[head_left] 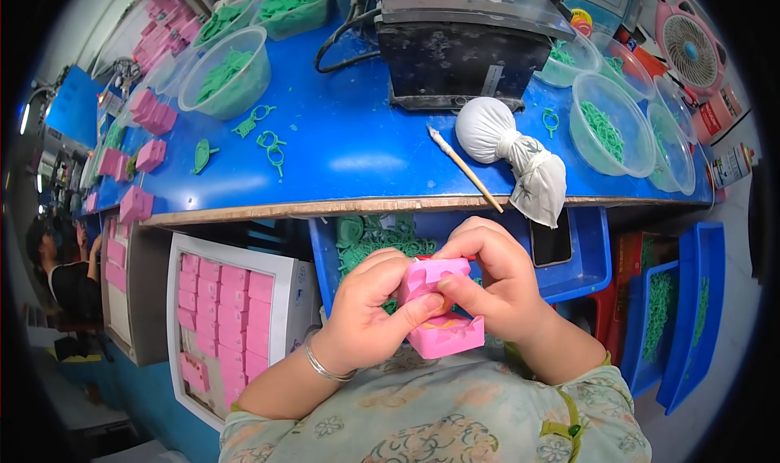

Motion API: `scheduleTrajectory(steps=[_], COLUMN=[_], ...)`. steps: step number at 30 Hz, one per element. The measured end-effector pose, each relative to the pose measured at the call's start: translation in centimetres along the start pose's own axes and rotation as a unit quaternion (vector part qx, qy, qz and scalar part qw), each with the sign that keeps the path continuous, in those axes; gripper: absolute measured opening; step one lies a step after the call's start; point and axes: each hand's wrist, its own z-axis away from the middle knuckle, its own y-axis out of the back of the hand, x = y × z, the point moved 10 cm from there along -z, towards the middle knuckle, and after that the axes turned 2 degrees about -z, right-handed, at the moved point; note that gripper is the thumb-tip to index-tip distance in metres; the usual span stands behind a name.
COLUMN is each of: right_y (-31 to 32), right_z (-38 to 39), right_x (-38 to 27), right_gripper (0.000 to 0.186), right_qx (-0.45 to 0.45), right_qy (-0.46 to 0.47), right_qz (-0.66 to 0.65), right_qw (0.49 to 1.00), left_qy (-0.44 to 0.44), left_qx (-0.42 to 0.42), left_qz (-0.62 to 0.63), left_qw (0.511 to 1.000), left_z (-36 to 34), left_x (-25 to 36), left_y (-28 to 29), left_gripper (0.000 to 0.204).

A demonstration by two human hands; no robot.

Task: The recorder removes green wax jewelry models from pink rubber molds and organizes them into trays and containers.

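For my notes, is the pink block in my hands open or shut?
Open: the pink block is parted between left hand and right hand, its inner face showing.

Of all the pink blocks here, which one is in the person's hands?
The pink block held by the left hand and right hand; the other pink blocks lie untouched, further left, on the blue table or in pale-framed boxes.

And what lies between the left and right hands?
In the head view, a pink block sits between the left hand and right hand, held by both.
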Motion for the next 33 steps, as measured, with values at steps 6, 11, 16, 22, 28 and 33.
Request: scheduleTrajectory(steps=[6, 11, 16, 22, 28, 33], right_y=[1.1, 0.8, -3.7, -4.8, -4.3, -4.4], right_z=[1.0, 1.6, 2.9, 4.6, 3.3, 4.1], right_x=[1.0, 1.3, 5.0, 6.0, 4.7, 5.7], right_gripper=[0.019, 0.021, 0.030, 0.031, 0.033, 0.037], right_qx=[0.065, 0.038, -0.041, -0.180, -0.176, -0.216], right_qy=[-0.029, -0.014, -0.255, -0.368, -0.242, -0.275], right_qz=[-0.022, 0.037, -0.454, -0.251, -0.100, -0.020], right_qw=[0.997, 0.998, 0.853, 0.877, 0.949, 0.937], left_qy=[0.055, 0.055, 0.072, 0.184, 0.247, 0.286], left_qx=[0.042, 0.035, 0.071, 0.036, 0.001, 0.009], left_qz=[0.057, 0.032, 0.034, 0.217, 0.259, 0.287], left_qw=[0.996, 0.997, 0.994, 0.958, 0.934, 0.914], left_z=[0.0, 0.1, 0.3, 0.4, 0.6, 1.0], left_x=[-1.9, -2.1, -2.3, -4.0, -5.1, -6.1], left_y=[-0.1, 0.0, 0.6, -0.6, -1.3, -1.7], left_gripper=[0.022, 0.028, 0.027, 0.021, 0.019, 0.019])
